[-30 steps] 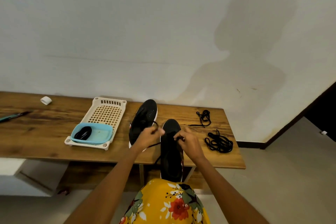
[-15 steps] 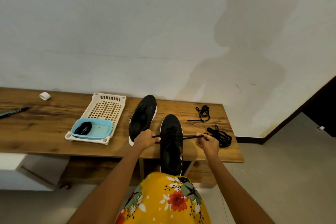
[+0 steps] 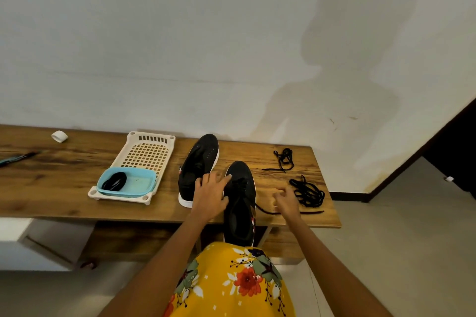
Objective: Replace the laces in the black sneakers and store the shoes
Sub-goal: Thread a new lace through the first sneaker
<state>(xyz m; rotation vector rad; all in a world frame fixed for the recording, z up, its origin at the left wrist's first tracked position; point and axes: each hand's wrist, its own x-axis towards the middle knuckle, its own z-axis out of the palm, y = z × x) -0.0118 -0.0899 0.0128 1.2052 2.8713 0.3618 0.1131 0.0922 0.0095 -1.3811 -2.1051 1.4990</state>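
Left hand is spread, fingers straight, resting on the laced front of the near sneaker, which overhangs the surface edge. Right hand hovers just right of that sneaker, fingers loosely open, blurred, holding nothing. A lace end trails right; the second sneaker sits just left.

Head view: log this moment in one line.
left hand open on near sneaker | right hand open over lace end | far sneaker untouched
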